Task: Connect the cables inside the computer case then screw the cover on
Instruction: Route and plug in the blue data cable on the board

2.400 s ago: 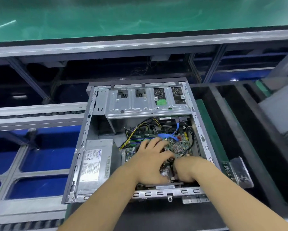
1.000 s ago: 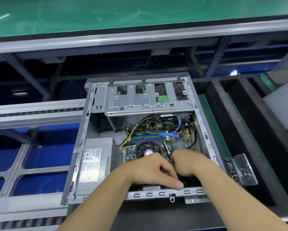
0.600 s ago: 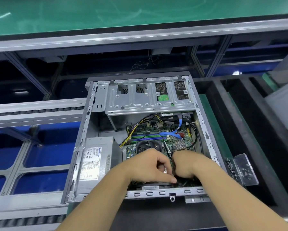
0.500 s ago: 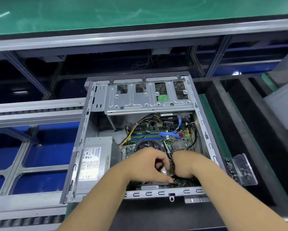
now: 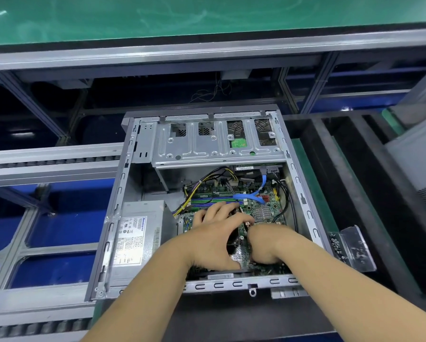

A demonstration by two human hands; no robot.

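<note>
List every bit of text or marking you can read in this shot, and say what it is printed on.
Power supply label: a blue brand word at its top right, too blurred to read; the fine print, symbols and barcode below are illegible.
White sticker on the case's near edge: barcode-like print, too small to read.
White sticker under the drive cage: print too small to read.
No text here can be quoted with confidence.
</note>
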